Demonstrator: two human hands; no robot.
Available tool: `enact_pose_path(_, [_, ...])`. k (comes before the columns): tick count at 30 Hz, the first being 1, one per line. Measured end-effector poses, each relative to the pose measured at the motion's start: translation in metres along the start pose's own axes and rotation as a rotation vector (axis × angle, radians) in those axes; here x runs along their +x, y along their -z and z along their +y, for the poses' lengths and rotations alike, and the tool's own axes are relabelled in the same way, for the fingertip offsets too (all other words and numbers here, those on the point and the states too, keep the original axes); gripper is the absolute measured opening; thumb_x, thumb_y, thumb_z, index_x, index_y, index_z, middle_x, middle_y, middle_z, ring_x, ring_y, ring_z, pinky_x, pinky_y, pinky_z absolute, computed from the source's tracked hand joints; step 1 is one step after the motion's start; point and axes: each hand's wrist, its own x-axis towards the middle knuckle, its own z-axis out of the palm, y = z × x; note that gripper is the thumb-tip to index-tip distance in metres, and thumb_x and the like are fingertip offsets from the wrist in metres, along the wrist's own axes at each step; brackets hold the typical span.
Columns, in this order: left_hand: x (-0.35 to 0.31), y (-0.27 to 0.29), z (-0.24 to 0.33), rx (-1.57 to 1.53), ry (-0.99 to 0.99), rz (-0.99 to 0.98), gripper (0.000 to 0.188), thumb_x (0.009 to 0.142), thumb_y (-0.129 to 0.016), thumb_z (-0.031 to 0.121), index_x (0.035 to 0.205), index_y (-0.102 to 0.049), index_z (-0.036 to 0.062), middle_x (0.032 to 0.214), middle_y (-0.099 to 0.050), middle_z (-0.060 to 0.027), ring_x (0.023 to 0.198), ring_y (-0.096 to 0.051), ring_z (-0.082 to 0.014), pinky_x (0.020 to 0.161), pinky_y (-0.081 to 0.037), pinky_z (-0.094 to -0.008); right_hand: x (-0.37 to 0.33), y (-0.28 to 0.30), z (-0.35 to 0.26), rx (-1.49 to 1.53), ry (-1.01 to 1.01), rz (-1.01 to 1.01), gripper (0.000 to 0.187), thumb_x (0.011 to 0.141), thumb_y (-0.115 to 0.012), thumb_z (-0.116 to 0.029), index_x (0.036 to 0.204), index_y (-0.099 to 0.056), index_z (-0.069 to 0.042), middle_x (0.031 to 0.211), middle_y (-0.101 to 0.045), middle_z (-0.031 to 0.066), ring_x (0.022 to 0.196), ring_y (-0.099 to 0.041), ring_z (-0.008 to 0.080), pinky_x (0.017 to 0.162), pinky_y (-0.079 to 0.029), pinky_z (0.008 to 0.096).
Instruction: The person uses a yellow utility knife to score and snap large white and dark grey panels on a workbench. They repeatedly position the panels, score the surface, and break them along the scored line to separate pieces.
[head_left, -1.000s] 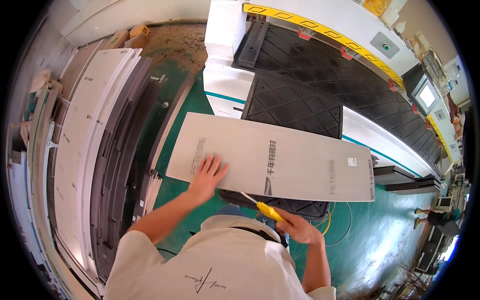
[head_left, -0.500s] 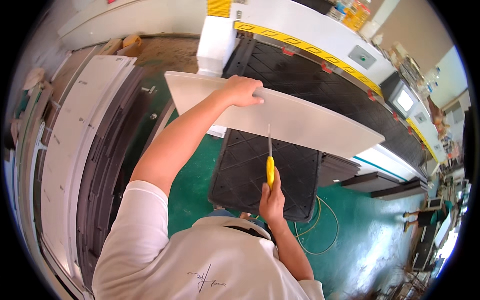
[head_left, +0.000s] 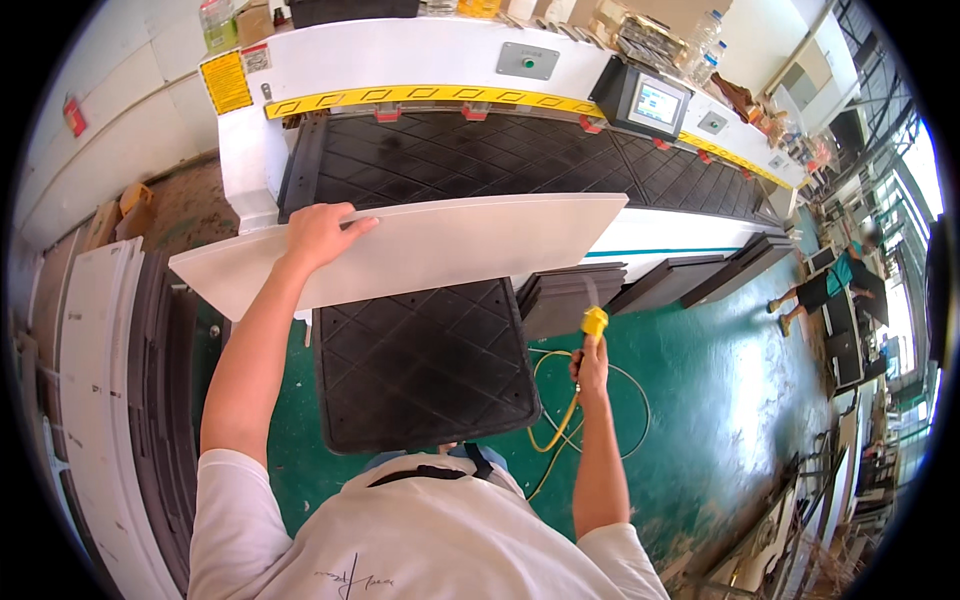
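My left hand (head_left: 322,238) is closed over the upper edge of a long pale board (head_left: 440,250), thumb on the near face. The board stands tilted on its long edge, over the far side of a black padded platform (head_left: 425,370). Off to the right, my right hand (head_left: 590,370) holds a yellow air blow gun (head_left: 595,322), its thin nozzle pointing away from me and blurred. A yellow hose (head_left: 560,425) runs down from that hand to the floor. The gun is apart from the board.
Beyond the board lies a machine's black bed (head_left: 470,150) under a white beam with a yellow strip. A control screen (head_left: 655,103) sits on it. Dark panels (head_left: 665,280) lean below. More boards (head_left: 95,380) stand at left. A person (head_left: 835,285) is at far right.
My view has turned to the right. The blow gun has swung right, away from the board's face. My left hand still grips the board, whose right end now points farther away from me.
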Motion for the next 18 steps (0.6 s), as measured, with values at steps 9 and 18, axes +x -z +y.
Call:
enact_pose_path(9, [-0.002,-0.001,-0.021,-0.017,-0.003,0.057,0.057,0.091,-0.063,0.068,0.086,-0.076,0.0134,0.074,-0.072,-0.0118,0.08,-0.071,-0.0347,0.07,-0.053,-0.0472,-0.016,-0.032,-0.147,-0.044,0.106,-0.331,0.025,0.112,-0.049,-0.038,0.11,-0.056,-0.014,0.07,-0.053,0.0003,0.053,-0.048,0.0105,0.046,-0.034,0.0254])
enact_pose_path(18, [0.02,-0.002,-0.002,-0.193,-0.013,-0.134,0.045,0.094,-0.064,0.056,0.106,-0.078,0.0149,0.096,-0.077,-0.0142,0.096,-0.073,-0.0361,0.084,-0.055,-0.0489,-0.081,-0.181,-0.036,-0.292,0.251,-0.881,0.044,0.112,-0.05,-0.033,0.148,-0.045,-0.009,0.072,-0.053,-0.0018,0.059,-0.048,0.0064,0.052,-0.039,0.0234])
